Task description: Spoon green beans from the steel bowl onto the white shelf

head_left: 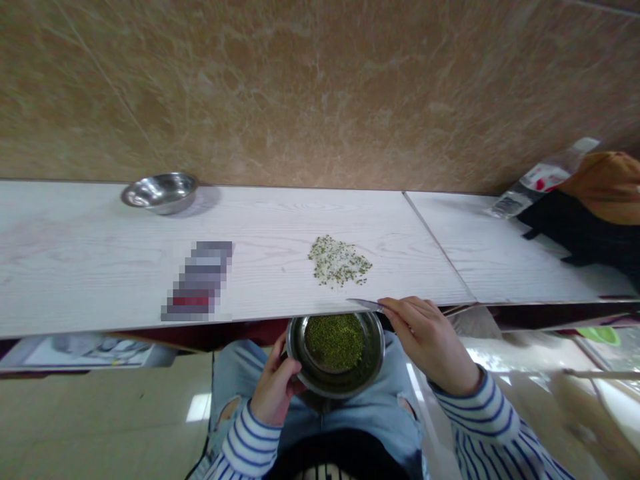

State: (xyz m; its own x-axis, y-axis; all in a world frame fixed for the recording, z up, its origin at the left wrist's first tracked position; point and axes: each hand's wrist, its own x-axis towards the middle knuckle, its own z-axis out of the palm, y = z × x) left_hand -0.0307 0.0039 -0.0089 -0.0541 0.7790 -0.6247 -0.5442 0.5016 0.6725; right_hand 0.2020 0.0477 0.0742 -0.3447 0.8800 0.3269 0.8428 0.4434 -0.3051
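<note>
My left hand [279, 389] grips the left rim of a steel bowl [334, 390], thumb on top, just below the table's front edge above my lap. Small green beans [335, 341], like mung beans, cover its bottom. My right hand [425, 337] is closed on a thin, pointed metal utensil that looks like a knife [365, 304], its blade directed left along the table edge, above the bowl's far rim. On the table beyond the blade lies a loose pile [337, 261] of white grains mixed with green beans, apart from both hands.
A second steel bowl [161, 193] stands near the wall at the left. A blurred-out rectangular object [200, 281] lies on the white table [270, 213]. At right, a plastic bottle [543, 179] leans beside a brown and black cloth item [600, 200]. A seam crosses the tabletop.
</note>
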